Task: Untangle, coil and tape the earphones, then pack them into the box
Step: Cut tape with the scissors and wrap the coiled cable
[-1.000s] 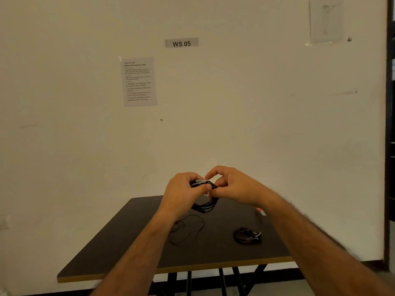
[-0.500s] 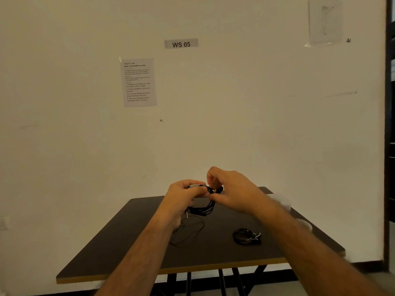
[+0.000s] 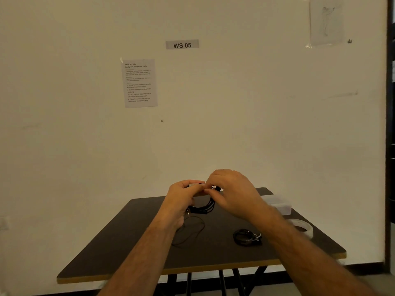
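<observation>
head view: dim room, looking down at a dark table (image 3: 136, 248)
taped coil (image 3: 245, 237): lying on the table, near right
loose cable (image 3: 188, 231): trailing on the table under the left wrist
left hand (image 3: 181, 197): gripping the earphones (image 3: 203, 208), held up above the table
right hand (image 3: 233, 193): pinching the same coil's top
tape roll (image 3: 303, 228): right edge
clear box (image 3: 280, 205): far right, behind the roll
wall sign (image 3: 182, 44): reads WS 05
</observation>
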A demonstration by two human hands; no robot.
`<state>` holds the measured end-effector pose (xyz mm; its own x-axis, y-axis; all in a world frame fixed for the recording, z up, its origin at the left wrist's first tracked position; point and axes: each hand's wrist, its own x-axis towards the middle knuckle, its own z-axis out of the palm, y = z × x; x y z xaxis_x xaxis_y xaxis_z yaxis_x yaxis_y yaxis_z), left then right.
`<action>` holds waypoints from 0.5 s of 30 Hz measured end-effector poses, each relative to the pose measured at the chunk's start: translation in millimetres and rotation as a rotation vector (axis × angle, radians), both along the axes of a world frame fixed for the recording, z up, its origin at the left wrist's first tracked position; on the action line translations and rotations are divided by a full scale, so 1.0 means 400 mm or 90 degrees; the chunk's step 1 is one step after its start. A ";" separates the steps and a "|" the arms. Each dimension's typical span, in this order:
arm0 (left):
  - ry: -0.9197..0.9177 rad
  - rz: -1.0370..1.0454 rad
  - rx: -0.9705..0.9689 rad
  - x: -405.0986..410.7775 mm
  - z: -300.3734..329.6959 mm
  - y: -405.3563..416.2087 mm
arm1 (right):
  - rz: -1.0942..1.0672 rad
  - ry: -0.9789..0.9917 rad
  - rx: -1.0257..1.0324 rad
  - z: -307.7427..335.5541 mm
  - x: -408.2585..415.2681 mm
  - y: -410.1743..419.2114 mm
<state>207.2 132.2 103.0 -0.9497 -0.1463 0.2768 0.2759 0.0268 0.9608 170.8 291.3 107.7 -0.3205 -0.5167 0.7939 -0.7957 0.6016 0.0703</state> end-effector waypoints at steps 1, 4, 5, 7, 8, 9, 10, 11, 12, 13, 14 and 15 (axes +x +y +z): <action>-0.002 -0.009 0.012 0.003 0.002 0.001 | 0.006 -0.008 -0.012 0.000 0.001 -0.002; -0.016 -0.033 0.030 0.012 0.006 0.004 | 0.005 -0.031 -0.032 0.000 0.005 -0.009; -0.017 -0.034 0.029 0.015 0.005 0.005 | 0.004 -0.041 -0.037 -0.001 0.007 -0.011; -0.011 -0.027 0.038 0.020 0.004 0.006 | 0.007 -0.068 -0.064 -0.003 0.010 -0.015; -0.005 -0.020 0.044 0.022 0.003 0.006 | 0.012 -0.088 -0.089 -0.004 0.011 -0.017; 0.002 -0.012 0.045 0.022 0.002 0.005 | 0.019 -0.115 -0.120 -0.004 0.012 -0.018; 0.009 -0.007 0.037 0.023 0.002 0.004 | 0.030 -0.150 -0.157 -0.003 0.013 -0.020; 0.017 -0.003 0.026 0.024 0.002 0.004 | 0.043 -0.190 -0.198 -0.001 0.013 -0.022; 0.027 0.000 0.015 0.025 0.002 0.005 | 0.055 -0.229 -0.239 0.002 0.014 -0.024; 0.035 0.002 0.004 0.027 0.002 0.006 | 0.063 -0.262 -0.276 0.005 0.013 -0.026; 0.042 0.005 -0.008 0.028 0.002 0.007 | 0.067 -0.291 -0.305 0.009 0.013 -0.027; 0.049 0.008 -0.022 0.029 0.002 0.008 | 0.071 -0.318 -0.327 0.014 0.013 -0.028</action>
<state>218.9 135.4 104.0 -0.9237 -0.1476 0.3535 0.3479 0.0631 0.9354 175.8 280.2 113.2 -0.6758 -0.1679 0.7177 -0.7172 0.3744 -0.5877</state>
